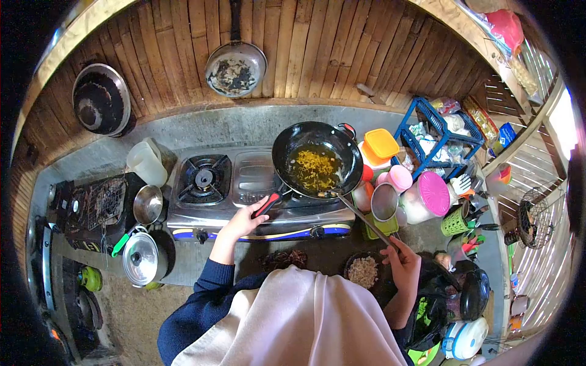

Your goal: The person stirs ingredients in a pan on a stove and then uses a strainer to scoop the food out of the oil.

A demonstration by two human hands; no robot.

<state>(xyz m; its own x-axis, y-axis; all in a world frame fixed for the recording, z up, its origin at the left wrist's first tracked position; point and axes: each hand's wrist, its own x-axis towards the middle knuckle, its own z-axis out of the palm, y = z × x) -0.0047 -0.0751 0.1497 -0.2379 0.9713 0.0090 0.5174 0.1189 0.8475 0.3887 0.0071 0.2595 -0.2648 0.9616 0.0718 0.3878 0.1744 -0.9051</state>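
Note:
A black wok (351, 152) sits on the right burner of the stove, with yellow shredded pieces (314, 168) in oil at its bottom. My left hand (244, 219) is closed round the wok's red and black handle (267, 206). In my right hand (404, 263) is a long-handled spatula (367, 221), held near its end. The spatula's tip reaches the near edge of the wok; its exact shape is hard to make out. Just left of my right hand stands a bowl of pale, crumbly food (363, 271).
Left of the wok is a bare burner (205, 178) on the stove (256, 227). A lidded pot (140, 259), a small pan (148, 205) and a white pitcher (146, 161) stand farther left. Plastic containers (433, 194) and a blue rack (436, 137) crowd the right side.

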